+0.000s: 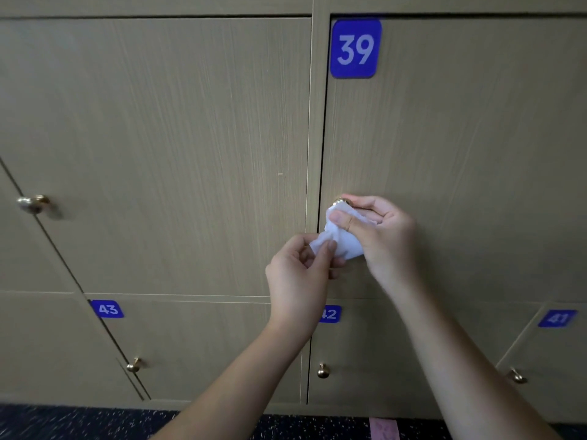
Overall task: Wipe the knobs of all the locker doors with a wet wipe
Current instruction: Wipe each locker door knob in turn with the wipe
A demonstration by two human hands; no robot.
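Nearest, the left hand (298, 277) pinches the loose tail of the wet wipe (341, 239) between thumb and fingers (330, 249), apparently to keep it taut. Beyond, at its 1 o'clock, the right hand (381, 230) pinches the wipe's upper end against locker 39's brass knob (340, 202), which peeks out at 11 o'clock of the right thumb.

Dark speckled floor (95, 422) beneath lockers (190, 154), pink patch (383, 428).

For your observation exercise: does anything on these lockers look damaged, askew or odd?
One small thing: a pale nick on the door left of locker 39. Otherwise doors sit shut and flush, and the wet wipe covers the knob normally.
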